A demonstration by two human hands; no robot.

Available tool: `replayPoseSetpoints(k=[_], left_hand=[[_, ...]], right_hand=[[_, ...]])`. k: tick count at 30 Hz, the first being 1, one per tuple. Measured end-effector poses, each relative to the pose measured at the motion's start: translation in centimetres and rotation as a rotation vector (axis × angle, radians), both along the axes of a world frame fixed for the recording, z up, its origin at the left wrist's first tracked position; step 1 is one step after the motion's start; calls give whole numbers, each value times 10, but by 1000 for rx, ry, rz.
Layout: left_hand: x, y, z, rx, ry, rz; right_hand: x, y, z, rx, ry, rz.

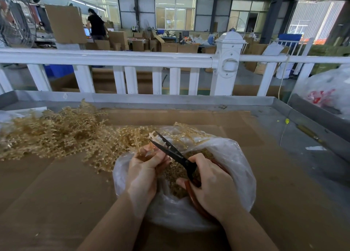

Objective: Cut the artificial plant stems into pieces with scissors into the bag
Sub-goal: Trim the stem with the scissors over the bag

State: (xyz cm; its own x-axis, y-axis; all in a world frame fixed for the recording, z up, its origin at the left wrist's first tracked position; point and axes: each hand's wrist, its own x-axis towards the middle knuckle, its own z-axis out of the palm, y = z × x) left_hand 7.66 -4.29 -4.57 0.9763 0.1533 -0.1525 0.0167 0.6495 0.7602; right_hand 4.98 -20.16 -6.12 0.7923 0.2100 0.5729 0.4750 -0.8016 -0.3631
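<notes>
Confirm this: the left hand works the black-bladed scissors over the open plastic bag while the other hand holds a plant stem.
Not quite. The head view shows the right hand working the scissors; the left hand holds the plant stem. The rest stands: black blades, over the open plastic bag.

A bag (236, 175) lies on the bench (274, 193) near its front edge, with cut pieces (174, 176) inside it. The left hand (144, 173) and the right hand (210, 186) are over the bag's mouth, left beside right, with the scissors (170, 152) between them. A pile of stems (56, 131) lies left of and behind the bag, reaching toward the bench's left edge; a railing (132, 58) runs behind the back edge.
</notes>
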Motion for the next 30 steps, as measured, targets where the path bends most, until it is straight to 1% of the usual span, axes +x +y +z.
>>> replayPoseSetpoints(k=[4, 10, 17, 21, 26, 30], left_hand=[[-1, 0, 0, -11, -4, -9], [-4, 2, 3, -39, -9, -43], [-3, 4, 2, -36, 3, -53], [-1, 3, 1, -62, -2, -61], [1, 2, -3, -54, 7, -61], [0, 1, -5, -27, -22, -58]], right_hand=[[-1, 0, 2, 2, 25, 13], [-1, 2, 3, 15, 13, 22], [-1, 2, 3, -61, 44, 4], [-3, 2, 4, -29, 50, 0], [-4, 1, 3, -1, 51, 1], [-4, 1, 4, 7, 51, 7]])
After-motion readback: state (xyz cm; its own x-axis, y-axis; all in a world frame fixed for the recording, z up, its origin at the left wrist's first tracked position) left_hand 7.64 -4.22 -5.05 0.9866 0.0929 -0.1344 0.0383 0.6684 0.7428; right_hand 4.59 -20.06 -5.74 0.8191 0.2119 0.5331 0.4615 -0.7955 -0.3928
